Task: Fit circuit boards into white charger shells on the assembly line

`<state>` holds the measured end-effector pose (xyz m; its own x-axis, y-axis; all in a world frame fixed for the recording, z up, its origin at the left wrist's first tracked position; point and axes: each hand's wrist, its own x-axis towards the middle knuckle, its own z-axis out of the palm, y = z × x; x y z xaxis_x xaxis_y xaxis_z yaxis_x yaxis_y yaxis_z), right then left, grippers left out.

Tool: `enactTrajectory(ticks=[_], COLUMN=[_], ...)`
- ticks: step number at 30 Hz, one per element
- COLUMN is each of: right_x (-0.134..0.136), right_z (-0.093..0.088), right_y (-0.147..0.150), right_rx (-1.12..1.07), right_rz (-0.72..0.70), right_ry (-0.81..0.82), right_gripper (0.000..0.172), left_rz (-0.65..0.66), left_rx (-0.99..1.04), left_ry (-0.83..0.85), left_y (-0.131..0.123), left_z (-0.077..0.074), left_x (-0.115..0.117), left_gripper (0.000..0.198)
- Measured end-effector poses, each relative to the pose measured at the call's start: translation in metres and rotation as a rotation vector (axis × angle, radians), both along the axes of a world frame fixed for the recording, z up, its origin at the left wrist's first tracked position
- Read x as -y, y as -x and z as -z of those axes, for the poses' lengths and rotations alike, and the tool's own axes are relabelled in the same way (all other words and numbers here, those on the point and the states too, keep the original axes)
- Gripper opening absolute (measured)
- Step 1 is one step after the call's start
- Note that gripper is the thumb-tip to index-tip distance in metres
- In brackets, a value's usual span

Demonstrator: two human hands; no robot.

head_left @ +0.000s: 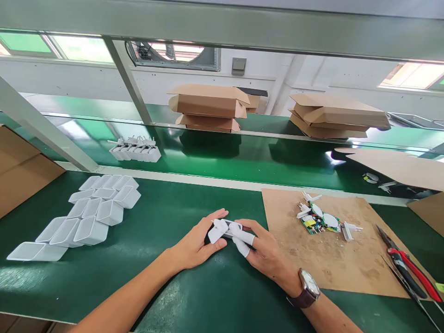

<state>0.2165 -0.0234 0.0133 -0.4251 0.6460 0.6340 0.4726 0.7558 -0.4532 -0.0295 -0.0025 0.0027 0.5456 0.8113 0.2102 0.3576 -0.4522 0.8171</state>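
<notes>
Both hands meet at the middle of the green work surface (pixel 215 296) around a small white plastic charger part (pixel 226 230). My left hand (pixel 197 243) pinches it from the left with thumb and fingers. From the right, my right hand (pixel 262 252) grips the same part; its thumb and forefinger wear white finger cots, and a watch sits on that wrist. To the right, a brown cardboard sheet (pixel 329 268) carries green circuit boards (pixel 314 223) and white plug pieces (pixel 348 229).
Several empty white charger housings (pixel 86 215) lie in rows at the left. A group of assembled white plugs (pixel 135 149) stands on the green belt behind. Red-handled cutters (pixel 409 266) lie at the far right. Folded cardboard boxes (pixel 208 107) are stacked beyond.
</notes>
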Motion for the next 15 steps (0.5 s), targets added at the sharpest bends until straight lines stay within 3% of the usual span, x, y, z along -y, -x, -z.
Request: enactTrajectory(ticks=[5, 8, 12, 15], right_x=[0.000, -0.002, 0.000, 0.002], right_z=[0.002, 0.006, 0.011, 0.013], right_y=[0.001, 0.003, 0.005, 0.004], right_rx=[0.064, 0.055, 0.068, 0.175], right_rz=[-0.035, -0.044, 0.006, 0.008], right_ry=[0.093, 0.083, 0.060, 0.037], right_gripper=[0.023, 0.018, 0.033, 0.034], left_rz=[-0.018, -0.098, -0.147, -0.130], left_rx=[0.147, 0.193, 0.190, 0.182], left_ry=[-0.039, -0.080, -0.126, -0.135], left_y=[-0.005, -0.010, -0.012, -0.011], left_z=[0.004, 0.006, 0.004, -0.001], left_x=[-0.001, -0.001, 0.000, 0.001], left_gripper=[0.080, 0.079, 0.054, 0.037])
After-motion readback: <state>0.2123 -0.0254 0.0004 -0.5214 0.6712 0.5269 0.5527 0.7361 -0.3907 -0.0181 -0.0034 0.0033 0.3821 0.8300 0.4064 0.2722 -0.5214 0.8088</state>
